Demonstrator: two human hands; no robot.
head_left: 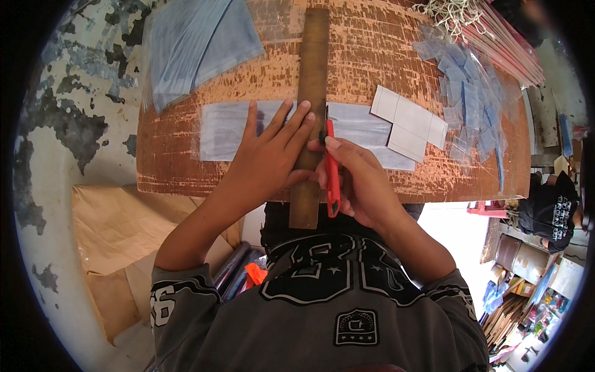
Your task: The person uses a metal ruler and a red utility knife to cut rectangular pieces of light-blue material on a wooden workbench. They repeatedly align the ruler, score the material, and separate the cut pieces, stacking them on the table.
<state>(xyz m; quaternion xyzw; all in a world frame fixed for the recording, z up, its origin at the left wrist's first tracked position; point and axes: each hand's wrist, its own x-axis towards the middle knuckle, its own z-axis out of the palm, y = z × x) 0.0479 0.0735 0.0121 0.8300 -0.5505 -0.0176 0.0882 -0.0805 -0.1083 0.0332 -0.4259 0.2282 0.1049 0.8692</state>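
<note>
My left hand (271,147) lies flat with its fingers spread. It presses on a long brown ruler-like strip (314,59) and on the clear plastic sheets (217,133) beneath. The strip runs across the sheets, from far on the table to past its near edge. In my right hand (362,180) is a red utility knife (333,177), its blade end pointing away from me beside the strip's right edge. The tip meets the sheets near their far edge. White card pieces (409,121) lie partly over the sheets' right end.
A stack of larger clear sheets (201,46) lies far left on the worn wooden table (167,167). Cut plastic scraps (471,99) and a bundle of pink sticks with pale string (496,37) are far right. Brown paper (124,229) stands by the left wall. Another person (551,211) is at right.
</note>
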